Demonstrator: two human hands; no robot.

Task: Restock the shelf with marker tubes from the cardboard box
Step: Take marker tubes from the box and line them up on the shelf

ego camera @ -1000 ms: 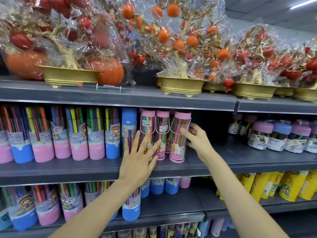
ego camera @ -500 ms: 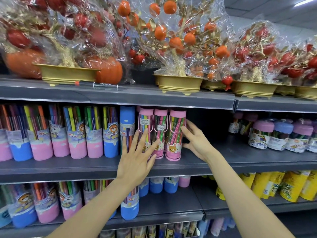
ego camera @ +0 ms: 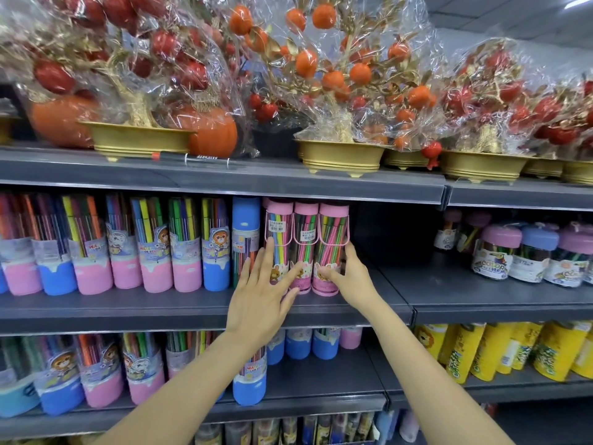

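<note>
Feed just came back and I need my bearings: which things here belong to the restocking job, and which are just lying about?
Job:
- three pink-capped marker tubes on the middle shelf
- left hand, fingers flat against the front of the tubes
- right hand, curled round the rightmost tube

Lying about:
- wrapped fruit trees in gold pots
- loose black pen on the top shelf
- yellow tubes, lower right

Grey store shelving under ceiling light
</note>
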